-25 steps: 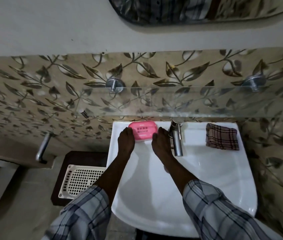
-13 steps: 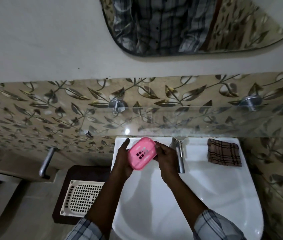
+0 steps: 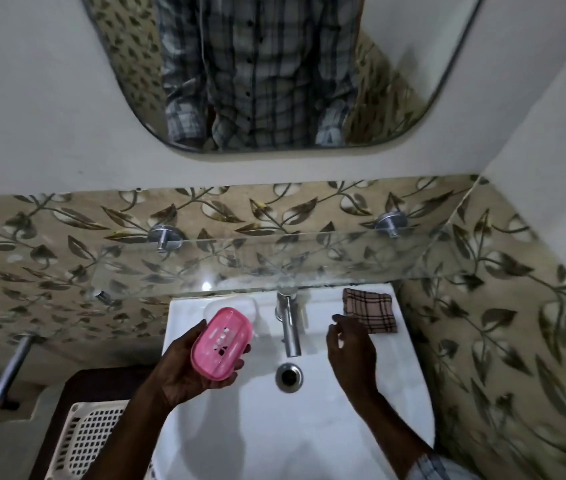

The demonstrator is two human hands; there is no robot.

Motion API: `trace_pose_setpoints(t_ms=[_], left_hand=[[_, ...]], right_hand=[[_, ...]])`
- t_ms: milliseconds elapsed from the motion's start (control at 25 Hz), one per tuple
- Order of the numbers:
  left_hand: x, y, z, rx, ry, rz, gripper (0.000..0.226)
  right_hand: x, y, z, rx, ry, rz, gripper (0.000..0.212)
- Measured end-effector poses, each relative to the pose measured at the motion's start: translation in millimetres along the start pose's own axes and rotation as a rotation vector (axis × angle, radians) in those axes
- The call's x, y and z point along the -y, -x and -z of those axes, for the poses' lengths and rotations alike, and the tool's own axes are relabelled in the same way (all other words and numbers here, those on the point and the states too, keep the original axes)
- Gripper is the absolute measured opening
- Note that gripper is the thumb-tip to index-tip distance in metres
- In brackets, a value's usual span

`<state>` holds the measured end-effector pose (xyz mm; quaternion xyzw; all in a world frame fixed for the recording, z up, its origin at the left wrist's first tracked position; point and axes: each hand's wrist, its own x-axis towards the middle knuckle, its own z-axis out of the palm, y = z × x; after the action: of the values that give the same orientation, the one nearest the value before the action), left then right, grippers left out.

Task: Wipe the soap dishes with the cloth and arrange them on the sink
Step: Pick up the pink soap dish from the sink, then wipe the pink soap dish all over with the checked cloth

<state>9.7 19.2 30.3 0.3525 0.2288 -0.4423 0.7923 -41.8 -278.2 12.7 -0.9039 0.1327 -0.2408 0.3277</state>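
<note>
My left hand [image 3: 188, 375] holds a pink slotted soap dish [image 3: 220, 342] tilted above the left side of the white sink [image 3: 395, 393]. A white soap dish [image 3: 240, 306] rests on the sink's back ledge, just behind the pink one. A folded brown checked cloth [image 3: 371, 310] lies on the ledge at the right of the tap. My right hand [image 3: 350, 355] hovers with fingers apart over the basin, just left of the cloth, holding nothing.
A chrome tap [image 3: 288, 323] stands at the ledge's middle, with the drain [image 3: 288, 375] below it. A glass shelf [image 3: 274, 261] juts out above the ledge. A white perforated basket [image 3: 87, 441] sits lower left. A mirror [image 3: 274, 71] hangs above.
The pink dish was lifted off the ledge by both hands and now sits in my left hand alone. My right hand let go and moved right toward the cloth.
</note>
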Motion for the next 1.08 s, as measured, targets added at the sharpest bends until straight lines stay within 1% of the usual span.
trace_pose_setpoints(t_ms=[40, 120, 160, 200, 240, 280, 320, 360, 400, 440, 480, 520, 560, 600, 640, 680, 720, 760, 800, 920, 1000, 1040, 1080], left_hand=[[2, 0, -3, 0.002, -0.011, 0.005, 0.075], [5, -1, -8, -0.005, -0.029, 0.008, 0.074], [6, -3, -10, -0.014, -0.024, 0.006, 0.073], [7, -4, -11, -0.023, -0.019, 0.002, 0.072], [8, -6, -11, -0.04, -0.023, -0.002, 0.071], [9, -8, -12, -0.058, -0.033, -0.003, 0.07], [10, -9, -13, -0.073, -0.04, -0.001, 0.069], [10, -10, -14, -0.081, -0.039, 0.0, 0.068], [10, -9, -15, -0.084, -0.026, -0.005, 0.067], [10, -7, -16, -0.087, -0.02, -0.01, 0.066], [11, -5, -19, -0.088, -0.013, -0.008, 0.066], [11, -2, -23, -0.092, 0.007, -0.01, 0.066], [11, 2, -26, -0.096, 0.036, -0.015, 0.066], [12, 5, -28, -0.093, 0.057, -0.017, 0.068], [13, 9, -29, -0.094, 0.06, -0.019, 0.07], [14, 11, -29, -0.097, 0.051, -0.018, 0.071], [16, 15, -30, -0.097, 0.04, -0.016, 0.072], [17, 20, -33, -0.095, 0.03, -0.015, 0.071], [18, 24, -37, -0.09, 0.017, -0.007, 0.07], [15, 31, -55, -0.044, -0.057, 0.045, 0.062], [11, 32, -69, -0.019, -0.127, 0.041, 0.054], [10, 33, -76, -0.011, -0.145, 0.025, 0.05], [9, 33, -82, 0.0, -0.151, 0.016, 0.046]], right_hand=[[-23, -11, 4, 0.052, 0.139, -0.007, 0.036], [-67, -33, 7, 0.421, 0.481, 0.008, 0.082], [-82, -40, 6, 0.585, 0.636, 0.013, 0.096], [-91, -48, 6, 0.687, 0.721, 0.029, 0.102], [-96, -50, 4, 0.695, 0.739, 0.073, 0.099], [-99, -50, 0, 0.618, 0.749, 0.145, 0.09], [-96, -48, -3, 0.542, 0.717, 0.17, 0.076], [-94, -48, -5, 0.424, 0.693, 0.213, 0.063], [-90, -47, -5, 0.382, 0.637, 0.2, 0.051], [-89, -47, -1, 0.34, 0.544, 0.146, 0.045], [-89, -47, 4, 0.319, 0.392, 0.078, 0.041], [-87, -47, 8, 0.297, 0.192, -0.044, 0.038], [-85, -47, 11, 0.254, -0.056, -0.258, 0.033], [-77, -44, 15, 0.221, -0.361, -0.523, 0.03], [-62, -34, 22, 0.189, -0.66, -0.748, 0.03], [-48, -19, 29, 0.187, -0.878, -0.872, 0.033], [-32, -3, 36, 0.238, -0.944, -0.878, 0.036], [-12, 11, 44, 0.31, -0.947, -0.797, 0.038], [8, 20, 51, 0.36, -0.901, -0.653, 0.04], [67, 29, 64, 0.434, -0.633, -0.025, 0.04], [94, 20, 55, 0.403, -0.454, 0.352, 0.036], [104, 14, 50, 0.409, -0.405, 0.467, 0.032], [110, 12, 45, 0.458, -0.408, 0.513, 0.028]])
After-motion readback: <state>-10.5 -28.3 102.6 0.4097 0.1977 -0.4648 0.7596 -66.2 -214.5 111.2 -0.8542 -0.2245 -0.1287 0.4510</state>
